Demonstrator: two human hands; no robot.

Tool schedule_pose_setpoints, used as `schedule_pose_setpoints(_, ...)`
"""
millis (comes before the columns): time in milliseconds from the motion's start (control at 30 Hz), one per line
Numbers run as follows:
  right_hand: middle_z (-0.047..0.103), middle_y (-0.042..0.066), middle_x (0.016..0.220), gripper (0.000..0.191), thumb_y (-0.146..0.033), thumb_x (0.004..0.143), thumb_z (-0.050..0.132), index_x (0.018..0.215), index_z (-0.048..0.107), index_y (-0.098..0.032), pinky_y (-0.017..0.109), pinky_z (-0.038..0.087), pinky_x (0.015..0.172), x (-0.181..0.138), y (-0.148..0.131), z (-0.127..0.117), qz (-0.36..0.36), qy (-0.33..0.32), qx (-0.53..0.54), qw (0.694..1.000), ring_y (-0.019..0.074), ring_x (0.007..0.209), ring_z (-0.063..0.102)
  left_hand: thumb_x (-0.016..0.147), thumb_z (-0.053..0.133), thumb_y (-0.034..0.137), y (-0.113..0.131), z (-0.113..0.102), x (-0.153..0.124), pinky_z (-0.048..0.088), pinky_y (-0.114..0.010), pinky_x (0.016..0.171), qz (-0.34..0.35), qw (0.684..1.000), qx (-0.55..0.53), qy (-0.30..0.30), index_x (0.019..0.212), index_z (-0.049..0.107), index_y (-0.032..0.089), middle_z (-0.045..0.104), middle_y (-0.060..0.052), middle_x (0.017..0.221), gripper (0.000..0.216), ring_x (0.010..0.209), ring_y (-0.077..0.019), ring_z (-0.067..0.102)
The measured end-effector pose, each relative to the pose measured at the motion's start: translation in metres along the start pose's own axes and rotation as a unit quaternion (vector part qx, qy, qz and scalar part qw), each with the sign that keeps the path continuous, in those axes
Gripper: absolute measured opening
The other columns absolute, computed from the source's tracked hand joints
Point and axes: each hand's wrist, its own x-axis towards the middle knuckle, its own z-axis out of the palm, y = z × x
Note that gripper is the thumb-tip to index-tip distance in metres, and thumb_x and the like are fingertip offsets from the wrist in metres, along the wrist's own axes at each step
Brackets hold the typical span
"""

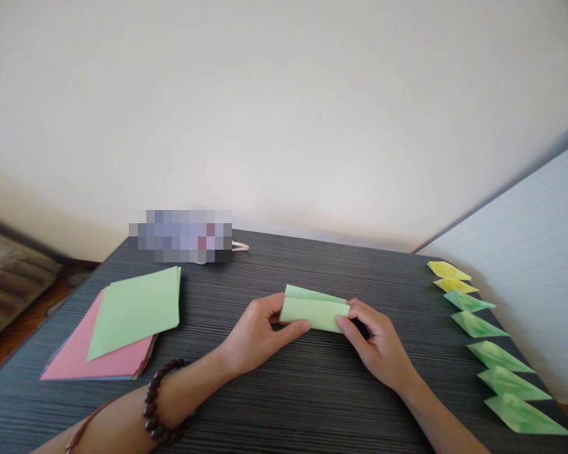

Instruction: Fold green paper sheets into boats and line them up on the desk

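A light green sheet of paper (315, 313), folded into a narrow strip with a second layer showing behind its upper edge, is held above the middle of the table. My left hand (260, 328) pinches its left end, thumb on the near face and fingers mostly hidden behind. At the right end, my right hand (372, 337) grips the paper between thumb and fingers. Both hands are closed on the same sheet.
On the dark table (246, 410), green sheets (137, 309) lie over pink sheets (71, 353) at left. Several folded green paper pieces (502, 356) and two yellow ones (449, 270) line the right edge. A blurred-out object (180, 236) stands near the wall (284, 113).
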Motion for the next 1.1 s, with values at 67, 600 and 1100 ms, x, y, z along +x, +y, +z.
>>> schedule_pose_setpoints(67, 0.05, -0.001, 0.072, 0.021, -0.026, 0.09, 0.05, 0.069, 0.047, -0.02, 0.026, 0.038, 0.063, 0.0, 0.001, 0.001, 0.008, 0.003, -0.003, 1.0, 0.012, 0.066, 0.049, 0.079, 0.064, 0.03, 0.0, 0.001, -0.001, 0.051, -0.032, 0.08, -0.01, 1.0, -0.013, 0.007, 0.096, 0.064, 0.014, 0.068, -0.006, 0.093, 0.023, 0.089, -0.021, 0.063)
schedule_pose_setpoints(600, 0.059, 0.0, 0.076, 0.018, -0.037, 0.085, 0.056, 0.092, 0.061, -0.021, 0.025, 0.04, 0.055, 0.01, 0.002, 0.003, 0.09, 0.026, 0.025, 0.995, 0.0129, 0.062, 0.052, 0.083, 0.058, 0.038, -0.002, 0.025, 0.021, 0.05, -0.021, 0.059, -0.011, 0.992, 0.007, 0.128, 0.093, 0.059, 0.016, 0.064, -0.003, 0.088, 0.024, 0.079, -0.0147, 0.059)
schedule_pose_setpoints(1100, 0.063, 0.001, 0.08, 0.014, -0.032, 0.085, 0.058, 0.09, 0.062, -0.019, 0.026, 0.044, 0.067, 0.004, 0.005, -0.012, -0.006, -0.051, 0.026, 0.998, 0.0138, 0.072, 0.057, 0.08, 0.063, 0.041, -0.004, 0.01, 0.005, 0.049, -0.022, 0.062, -0.044, 0.996, 0.063, 0.047, 0.087, 0.065, 0.017, 0.064, 0.0, 0.076, 0.025, 0.067, -0.0128, 0.059)
